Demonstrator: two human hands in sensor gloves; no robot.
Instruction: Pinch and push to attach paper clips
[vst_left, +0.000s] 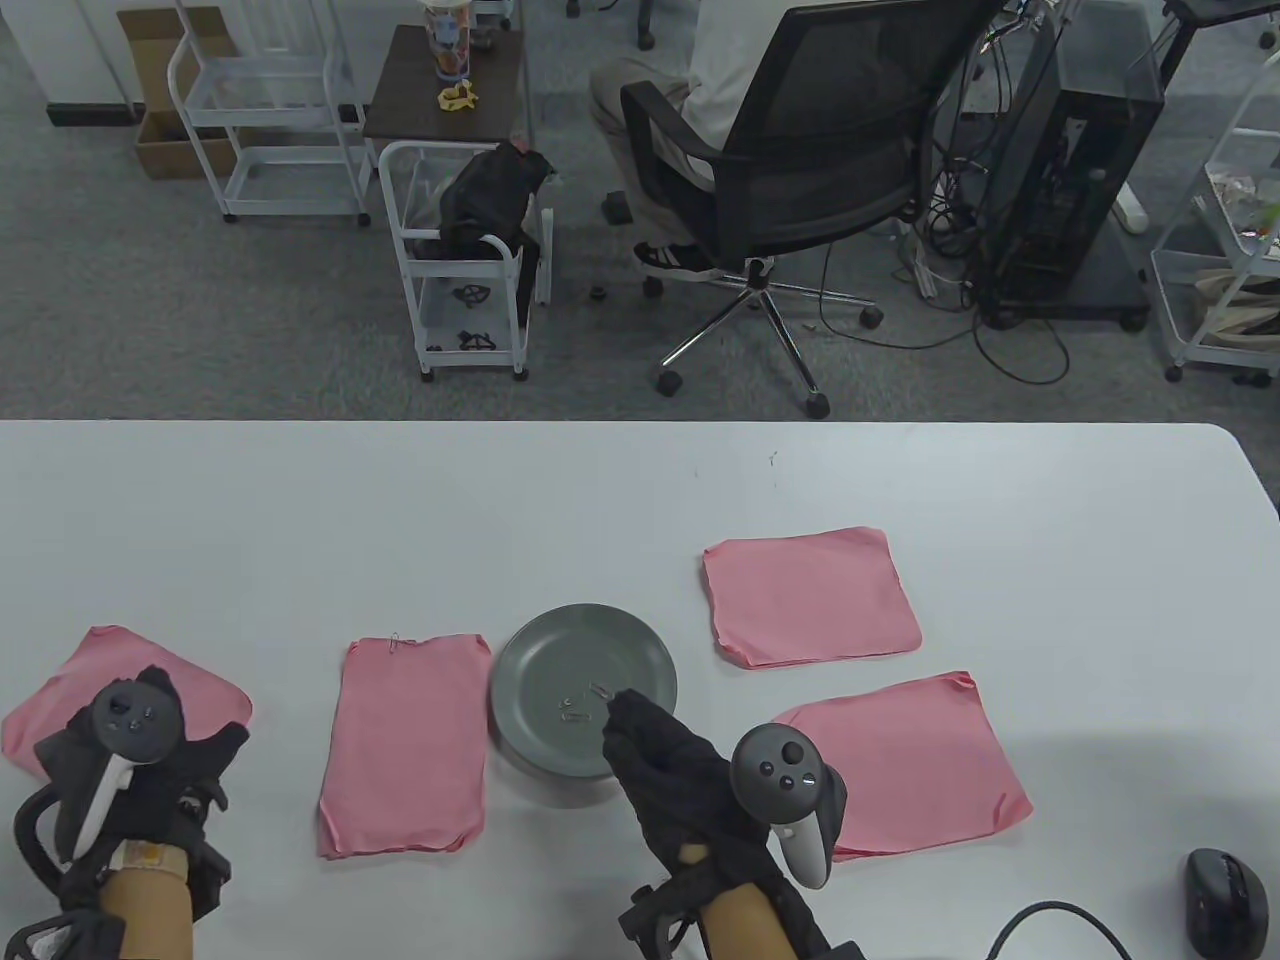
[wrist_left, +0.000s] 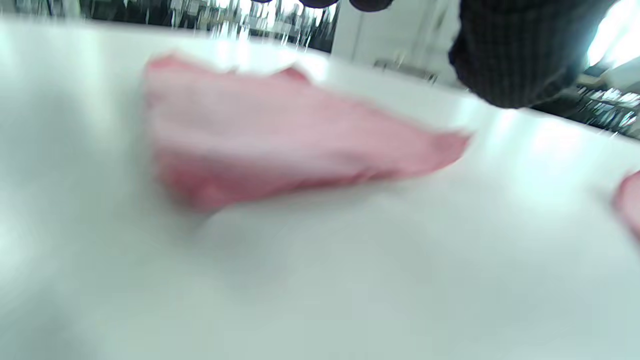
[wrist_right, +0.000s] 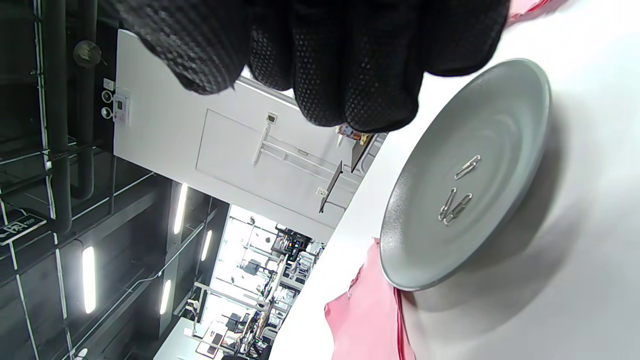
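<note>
Grey metal plate is sitting at centre table, holding three loose paper clips, and the right hand is hovering over its near rim with fingers bunched together; no clip is showing between them, so the fetching step appears to be in hand. One pink cloth just left of the plate is already carrying a clip on its far edge. The left hand is resting at the far-left cloth; whether its fingers are gripping the fabric cannot be told. Next move is judged to call for a fine pinch on one clip, the pair lying together being the awkward ones. Two further cloths are waiting to the right; a computer mouse is lying well apart.
</note>
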